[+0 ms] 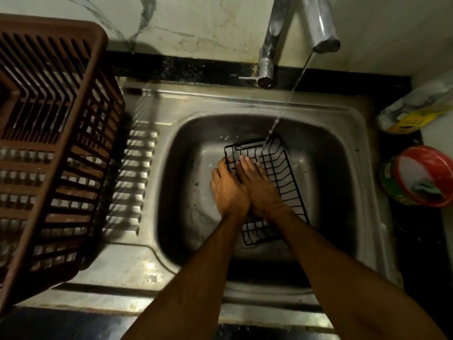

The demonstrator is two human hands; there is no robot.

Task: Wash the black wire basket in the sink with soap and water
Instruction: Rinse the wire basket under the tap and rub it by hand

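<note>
While the tap [282, 33] runs a thin stream of water [286, 101] onto the far end of the black wire basket [279, 173], we have the basket lying in the bowl of the steel sink [343, 133], slightly right of centre, its long side running from near to far. Our left hand [226, 190] rests at the basket's far-left corner, its fingers reaching over the rim wire; whether they are curled round it we cannot tell. Our right hand [256, 185] lies flat just beside it, fingers straight and together, pressing on the wires inside. We judge this to be the rubbing or rinsing step, and to do it well we should steady the rim with the left hand, so the light frame does not skid on the wet steel, and run the right hand's fingers along each wire, not across the tops only. Turning the basket would bring the near end, now dry-looking and away from the stream, under the water. No suds show, so soap may be needed: a red tub [421, 175] with a scrubber sits on the counter to the right. A brown plastic crate [49, 133] stands on the draining board at left.
</note>
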